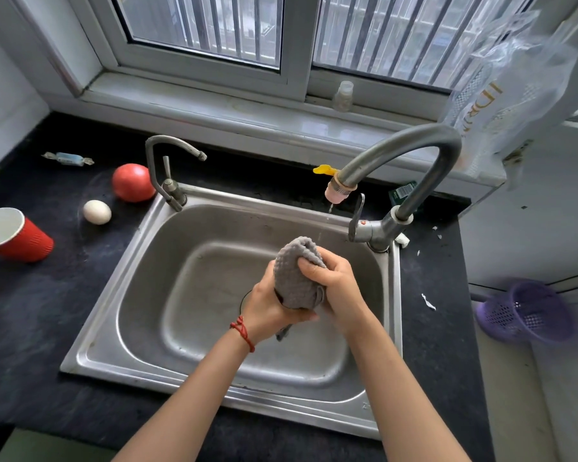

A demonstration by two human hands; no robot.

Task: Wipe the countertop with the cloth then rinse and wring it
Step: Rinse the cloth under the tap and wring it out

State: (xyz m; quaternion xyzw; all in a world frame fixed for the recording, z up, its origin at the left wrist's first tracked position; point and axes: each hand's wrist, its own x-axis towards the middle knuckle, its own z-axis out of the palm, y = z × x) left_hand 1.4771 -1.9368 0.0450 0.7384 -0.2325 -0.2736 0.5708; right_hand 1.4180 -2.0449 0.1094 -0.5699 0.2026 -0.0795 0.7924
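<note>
Wringing now, you've got both hands, left hand (270, 303) and right hand (335, 284), in a tight grip round the bunched grey cloth (294, 278) over the sink (114, 335), just below the tap (339, 191): next, I'd judge, twist harder.

The cloth (296, 278) is grey with a bumpy waffle weave, bunched into a tight upright wad above the middle of the steel sink (114, 295). Its rounded top points toward one o'clock, at the tap's pink spout tip, and a thin grey tail hangs from its lower end toward seven o'clock. The left hand (269, 308) grips it from eight o'clock, the right hand (334, 285) from three o'clock, fingers curled over the fabric. The countertop (47, 311) is dark, near black, with a mottled surface, framing the sink on all sides.
</note>
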